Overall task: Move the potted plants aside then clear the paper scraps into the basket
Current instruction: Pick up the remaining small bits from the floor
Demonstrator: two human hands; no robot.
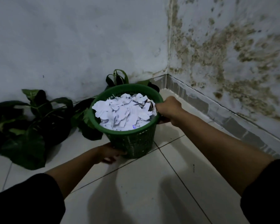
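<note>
Head view: two pale walls (71,38) meeting at a corner, right one blotched with brown stains. White tiled floor (144,191) below, crossed by dark grout lines and soft arm shadows.

Plants (31,120) lying along left wall, large dark leaves sprawled over tiles; pots not made out, lost in dim light under foliage. More leaves (118,78) poking up behind basket, mostly hidden by its rim.

Green basket (132,141) near corner, tilted toward camera, lattice sides, base by left hand. Heaped almost to rim with white paper scraps (123,112); one scrap with a blue mark near front edge. No telling whether base touches floor.

Black sleeves (23,201) cut off at both lower corners, bare forearms reaching forward.

Right hand (168,109) gripping right side of rim, fingers curled over edge, fingertips hidden inside basket among scraps. Left hand (110,154) low at basket's base on left, fingers curved against lattice wall and partly under it; blurred, so exact finger placement hard to read, thumb not visible.
</note>
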